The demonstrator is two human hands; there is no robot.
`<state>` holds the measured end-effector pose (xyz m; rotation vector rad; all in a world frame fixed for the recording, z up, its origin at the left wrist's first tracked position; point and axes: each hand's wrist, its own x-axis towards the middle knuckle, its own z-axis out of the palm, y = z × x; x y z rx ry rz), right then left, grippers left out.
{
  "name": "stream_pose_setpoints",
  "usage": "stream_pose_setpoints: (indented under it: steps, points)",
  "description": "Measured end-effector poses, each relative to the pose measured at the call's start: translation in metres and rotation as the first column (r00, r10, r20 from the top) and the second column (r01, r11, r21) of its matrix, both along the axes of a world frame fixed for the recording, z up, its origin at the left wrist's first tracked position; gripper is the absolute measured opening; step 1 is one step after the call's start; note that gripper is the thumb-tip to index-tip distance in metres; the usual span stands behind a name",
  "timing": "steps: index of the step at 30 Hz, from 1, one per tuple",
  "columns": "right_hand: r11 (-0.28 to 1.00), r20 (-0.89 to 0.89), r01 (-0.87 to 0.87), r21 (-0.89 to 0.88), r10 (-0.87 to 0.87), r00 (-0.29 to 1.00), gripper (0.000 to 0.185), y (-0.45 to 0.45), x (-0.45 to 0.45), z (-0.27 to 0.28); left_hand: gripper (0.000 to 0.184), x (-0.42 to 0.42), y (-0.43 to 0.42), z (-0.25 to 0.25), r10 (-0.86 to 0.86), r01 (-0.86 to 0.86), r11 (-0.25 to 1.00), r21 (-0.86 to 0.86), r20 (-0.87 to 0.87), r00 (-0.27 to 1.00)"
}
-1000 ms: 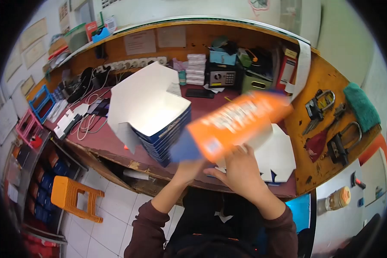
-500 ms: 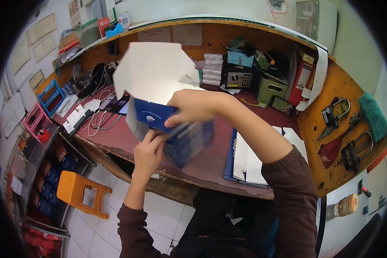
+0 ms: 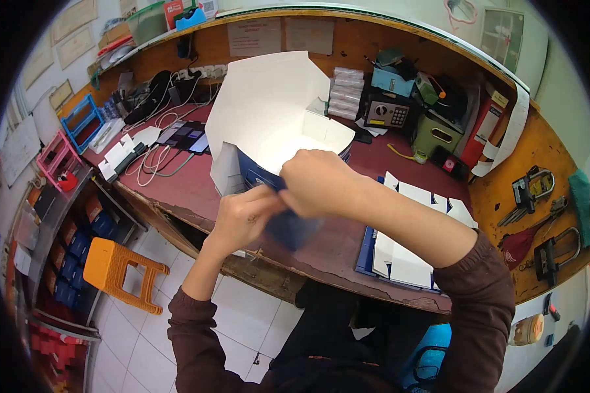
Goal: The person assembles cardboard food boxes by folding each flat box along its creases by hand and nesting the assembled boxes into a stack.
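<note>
A blue cardboard box [image 3: 265,108] with a white inside is partly folded, its lid flap up and its inside toward me. My right hand [image 3: 318,183] is closed over the near edge of the box. My left hand [image 3: 246,219] pinches at the lower front edge, its fingertips meeting the right hand's fingers. The blue lower part of the box is smeared by motion, and the hands hide part of the front wall.
Flat blue-and-white box blanks [image 3: 410,245] lie stacked on the right of the dark red desk [image 3: 337,252]. Behind stand a small safe [image 3: 387,112] and wrapped white packs [image 3: 346,93]. Phones [image 3: 185,136] and cables lie at left; padlocks [image 3: 531,190] at right. An orange stool [image 3: 115,272] stands below left.
The box has turned so its inside shows more, and its raised flap has swung rightward in view. My hands have come closer together at its front edge. The camera view has shifted slightly.
</note>
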<state>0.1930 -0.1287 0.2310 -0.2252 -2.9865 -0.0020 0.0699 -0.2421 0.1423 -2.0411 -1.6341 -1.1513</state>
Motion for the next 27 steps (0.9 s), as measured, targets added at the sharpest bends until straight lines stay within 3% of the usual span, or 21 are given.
stream_pose_setpoints:
  steps: [5, 10, 15, 17, 18, 19, 21, 23, 24, 25, 27]
  points:
    - [0.996, 0.138, -0.073, 0.042, 0.066, 0.988, 0.017, -0.004, -0.004, 0.010, 0.013, 0.006, 0.000, -0.001, 0.018, -0.017, 1.000, -0.011, 0.093, 0.996]
    - [0.995, 0.131, -0.088, 0.039, 0.082, 0.988, 0.014, -0.003, -0.004, 0.008, 0.015, 0.010, 0.001, -0.003, 0.030, -0.021, 0.999, -0.046, 0.210, 0.977]
    - [0.993, 0.105, -0.057, 0.105, 0.046, 0.993, 0.019, -0.004, -0.002, -0.005, 0.012, 0.012, 0.001, -0.003, 0.089, -0.077, 0.994, -0.072, 0.179, 0.980]
    - [1.000, 0.323, -0.024, 0.005, 0.021, 0.946, 0.026, 0.005, -0.009, 0.007, 0.011, 0.016, 0.002, -0.004, 0.107, -0.091, 0.991, -0.097, 0.173, 0.979]
    - [0.996, 0.399, -0.088, -0.023, 0.090, 0.912, 0.031, 0.008, -0.018, 0.016, 0.011, 0.018, 0.003, -0.004, 0.115, -0.108, 0.993, -0.054, 0.145, 0.983]
    - [0.991, 0.388, -0.130, 0.024, 0.110, 0.915, 0.030, 0.010, -0.031, 0.017, 0.011, 0.019, 0.005, -0.004, 0.121, -0.121, 0.993, -0.008, 0.116, 0.986]
    - [0.996, 0.185, 0.029, -0.079, -0.014, 0.983, 0.027, 0.003, -0.042, 0.013, 0.016, 0.019, 0.003, -0.004, 0.107, -0.105, 0.994, -0.039, 0.074, 0.991]
    - [1.000, 0.110, 0.017, -0.020, -0.015, 0.994, 0.023, -0.003, -0.046, 0.006, 0.024, 0.017, 0.001, -0.006, 0.178, -0.178, 0.981, -0.071, -0.006, 0.984]
    - [0.999, 0.039, 0.006, 0.037, -0.007, 0.999, 0.020, -0.005, -0.046, 0.004, 0.030, 0.013, 0.002, -0.011, 0.322, -0.326, 0.944, -0.045, -0.074, 0.944]
    - [0.999, 0.038, 0.007, 0.035, -0.008, 0.999, 0.020, -0.003, -0.046, 0.003, 0.030, 0.006, 0.004, -0.014, 0.321, -0.325, 0.945, -0.047, -0.076, 0.944]
    - [0.997, -0.004, 0.045, 0.063, -0.045, 0.999, 0.015, -0.002, -0.044, 0.002, 0.031, -0.006, 0.011, -0.023, 0.545, -0.551, 0.834, 0.001, -0.144, 0.826]
